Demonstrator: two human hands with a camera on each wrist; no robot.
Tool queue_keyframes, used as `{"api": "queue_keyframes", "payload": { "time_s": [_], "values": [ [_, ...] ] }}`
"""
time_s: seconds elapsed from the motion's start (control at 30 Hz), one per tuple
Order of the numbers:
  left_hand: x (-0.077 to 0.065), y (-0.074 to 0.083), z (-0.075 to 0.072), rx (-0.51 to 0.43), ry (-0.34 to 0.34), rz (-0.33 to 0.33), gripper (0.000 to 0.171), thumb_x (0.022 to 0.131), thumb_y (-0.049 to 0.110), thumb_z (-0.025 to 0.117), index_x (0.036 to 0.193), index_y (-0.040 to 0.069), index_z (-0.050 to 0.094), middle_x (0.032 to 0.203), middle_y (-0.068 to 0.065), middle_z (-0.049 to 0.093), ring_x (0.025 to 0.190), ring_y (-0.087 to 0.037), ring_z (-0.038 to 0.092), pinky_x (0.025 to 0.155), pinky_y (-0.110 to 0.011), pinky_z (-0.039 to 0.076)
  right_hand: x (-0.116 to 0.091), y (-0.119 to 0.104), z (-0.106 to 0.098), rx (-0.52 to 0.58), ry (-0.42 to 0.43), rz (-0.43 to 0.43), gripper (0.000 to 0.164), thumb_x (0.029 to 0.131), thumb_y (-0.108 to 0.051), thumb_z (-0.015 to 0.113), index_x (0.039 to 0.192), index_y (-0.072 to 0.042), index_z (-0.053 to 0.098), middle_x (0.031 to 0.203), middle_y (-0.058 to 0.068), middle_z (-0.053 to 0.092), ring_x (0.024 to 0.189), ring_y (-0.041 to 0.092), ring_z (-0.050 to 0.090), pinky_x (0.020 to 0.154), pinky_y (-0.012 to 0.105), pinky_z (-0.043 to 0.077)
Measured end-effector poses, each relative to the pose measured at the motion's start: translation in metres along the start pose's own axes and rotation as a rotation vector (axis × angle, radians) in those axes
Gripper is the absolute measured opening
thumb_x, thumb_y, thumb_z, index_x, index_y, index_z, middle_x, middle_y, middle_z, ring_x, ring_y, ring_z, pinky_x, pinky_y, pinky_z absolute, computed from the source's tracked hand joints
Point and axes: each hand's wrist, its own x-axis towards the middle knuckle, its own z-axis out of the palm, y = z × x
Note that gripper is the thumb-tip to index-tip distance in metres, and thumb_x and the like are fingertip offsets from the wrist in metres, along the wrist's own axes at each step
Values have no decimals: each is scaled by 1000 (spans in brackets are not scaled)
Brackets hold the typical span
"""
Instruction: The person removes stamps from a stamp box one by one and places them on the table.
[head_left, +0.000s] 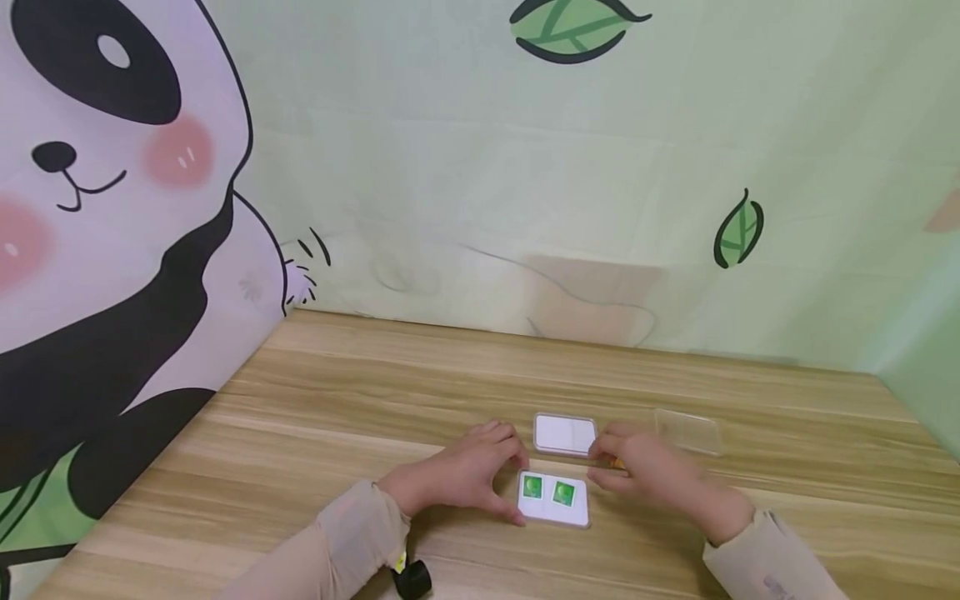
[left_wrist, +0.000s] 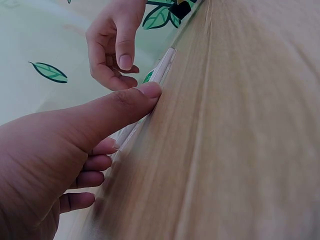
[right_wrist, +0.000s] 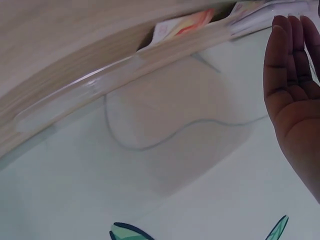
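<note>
A flat clear case (head_left: 574, 515) with a white inside and two green square pictures lies on the wooden table. My left hand (head_left: 468, 471) grips its left end, thumb at the near corner and fingers at the far one; in the left wrist view the thumb (left_wrist: 150, 91) presses on its edge. Just past its right end hovers my right hand (head_left: 652, 467), fingers loosely bent and holding nothing. Partly hidden beneath that hand is a small orange-and-white printed piece (right_wrist: 182, 27). Behind, a second flat case (head_left: 564, 433) with a white inside sits close to the right fingertips.
A thin transparent lid (head_left: 688, 432) lies to the right of the back case. Beyond the table (head_left: 337, 375) hangs a pale green cloth backdrop (head_left: 420, 183) with leaves and a panda. A black device (head_left: 412, 579) sits below my left wrist.
</note>
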Motion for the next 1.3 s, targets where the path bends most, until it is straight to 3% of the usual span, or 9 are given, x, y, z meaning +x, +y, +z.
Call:
{"api": "queue_keyframes", "payload": {
  "time_s": [0.63,0.9,1.3],
  "values": [
    [-1,-1,1,2,9,11,57,70,55,79,108,17,60,107,7,53,105,-9,45,100,-27,38,3,-18,11,-36,-21,26,23,83,-31,72,92,-11,69,91,-4,64,81,9,59,74,30,52],
    [-2,-1,-1,-9,19,16,57,70,55,78,108,17,59,108,6,54,105,-9,45,100,-27,39,3,-24,15,-35,3,0,27,81,-36,73,90,-11,68,86,-6,58,75,3,49,67,23,48],
    [-2,-3,1,-8,13,17,57,70,56,78,108,18,58,110,6,53,107,-10,45,101,-29,38,4,-30,20,-86,-3,49,33,78,-44,75,89,-13,67,85,-7,57,71,3,45,64,23,45]
  ]
}}
